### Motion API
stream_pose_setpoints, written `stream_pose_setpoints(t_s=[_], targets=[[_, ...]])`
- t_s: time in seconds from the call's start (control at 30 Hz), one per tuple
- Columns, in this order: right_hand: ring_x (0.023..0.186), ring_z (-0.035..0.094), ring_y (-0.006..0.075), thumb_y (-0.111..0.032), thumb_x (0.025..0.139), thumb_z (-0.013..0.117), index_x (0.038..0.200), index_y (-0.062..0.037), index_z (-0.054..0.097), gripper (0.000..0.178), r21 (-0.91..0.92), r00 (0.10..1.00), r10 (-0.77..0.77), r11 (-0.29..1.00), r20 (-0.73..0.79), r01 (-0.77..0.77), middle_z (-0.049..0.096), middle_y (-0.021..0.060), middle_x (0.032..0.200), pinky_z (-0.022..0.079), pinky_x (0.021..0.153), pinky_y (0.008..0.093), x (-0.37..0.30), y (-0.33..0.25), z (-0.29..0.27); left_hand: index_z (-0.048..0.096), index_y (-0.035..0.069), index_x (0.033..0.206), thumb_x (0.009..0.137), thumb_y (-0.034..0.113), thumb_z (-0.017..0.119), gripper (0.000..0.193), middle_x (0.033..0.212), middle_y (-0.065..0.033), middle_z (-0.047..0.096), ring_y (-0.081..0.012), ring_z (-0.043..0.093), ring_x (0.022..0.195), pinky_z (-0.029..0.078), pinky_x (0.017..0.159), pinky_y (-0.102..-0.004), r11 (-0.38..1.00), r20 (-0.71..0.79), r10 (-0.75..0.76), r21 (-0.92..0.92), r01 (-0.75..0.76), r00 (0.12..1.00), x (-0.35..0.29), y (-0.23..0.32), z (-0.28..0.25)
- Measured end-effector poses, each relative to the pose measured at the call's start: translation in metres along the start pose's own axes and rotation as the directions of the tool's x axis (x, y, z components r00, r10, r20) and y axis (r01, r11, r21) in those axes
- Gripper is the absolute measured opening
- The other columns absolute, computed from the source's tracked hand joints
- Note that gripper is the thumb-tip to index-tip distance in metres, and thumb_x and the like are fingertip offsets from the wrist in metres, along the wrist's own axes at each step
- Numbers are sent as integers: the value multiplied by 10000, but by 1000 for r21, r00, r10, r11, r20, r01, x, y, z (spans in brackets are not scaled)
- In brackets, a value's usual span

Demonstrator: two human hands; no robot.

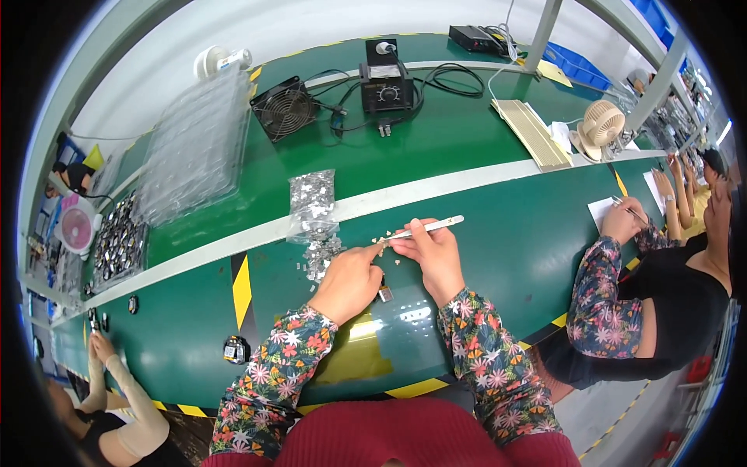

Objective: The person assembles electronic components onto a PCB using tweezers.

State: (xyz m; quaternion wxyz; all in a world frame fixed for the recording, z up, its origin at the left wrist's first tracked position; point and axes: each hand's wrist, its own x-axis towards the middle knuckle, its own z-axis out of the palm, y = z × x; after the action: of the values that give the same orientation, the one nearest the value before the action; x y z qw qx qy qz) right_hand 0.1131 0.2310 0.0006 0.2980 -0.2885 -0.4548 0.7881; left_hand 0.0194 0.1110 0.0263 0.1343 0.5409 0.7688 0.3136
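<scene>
White tweezers (443, 225) are in my right hand (436, 261), pinched between thumb and fingers, tips pointing left. My left hand (348, 284) has its fingers curled and its index fingertip at the tweezer tips; whatever it may hold is hidden. Small beige pieces (398, 262) lie scattered about the fingertips. Just left of them is a pile of small grey-white pieces (319, 258), at the mouth of a clear plastic bag (313, 191) of similar pieces. A small dark rectangular part (385, 293) lies beside my left hand, partly covered by it.
A yellowish translucent sheet (354, 366) lies on the green table before me. A small black device (236, 350) sits to the left. Behind the pale rail (436, 187) are a black control box (387, 93), a square fan (286, 109) and plastic trays (198, 132). Co-workers sit on both sides.
</scene>
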Motion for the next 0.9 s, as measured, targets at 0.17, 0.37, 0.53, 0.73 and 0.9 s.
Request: stream_pose_setpoints(t_s=[0.17,0.37,0.53,0.73,0.9], targets=[[708,622,190,-155,881,471,898,47,475,203,30,1000,-4,1000,-13,5,577,134,805,528,630,249,0,0,3,525,-52,1033,720,65,440,345,812,-226,554,-364,536,781,429,728,-424,1000,3,-3,27,3,1000,-2,2,1],[752,617,202,-187,887,466,914,41,469,230,-23,1000,9,1000,2,-9,585,149,829,521,670,265,-1,-2,3,507,-46,1065,727,57,441,360,809,-211,535,-355,530,765,437,702,-421,999,-13,8,52,-7,1000,-4,-1,7],[750,619,199,-192,888,464,906,38,467,231,-18,1000,7,1000,23,-7,585,147,832,521,668,261,0,1,1,508,-47,1059,730,57,445,351,804,-208,533,-355,529,759,439,693,-422,994,-9,53,101,-52,999,-3,-2,6],[737,622,203,-194,892,452,901,37,467,232,-26,999,28,999,29,-27,584,150,834,522,662,259,4,5,-2,522,-44,1035,731,54,443,329,767,-215,532,-366,534,738,437,686,-431,985,44,97,139,-102,994,4,-3,0],[735,624,215,-194,892,449,904,44,469,239,-21,1000,-3,1000,-8,2,585,159,829,524,656,263,3,3,-1,533,-37,1027,730,63,443,326,755,-224,536,-370,539,730,438,684,-434,977,74,85,192,-98,994,7,1,1]])
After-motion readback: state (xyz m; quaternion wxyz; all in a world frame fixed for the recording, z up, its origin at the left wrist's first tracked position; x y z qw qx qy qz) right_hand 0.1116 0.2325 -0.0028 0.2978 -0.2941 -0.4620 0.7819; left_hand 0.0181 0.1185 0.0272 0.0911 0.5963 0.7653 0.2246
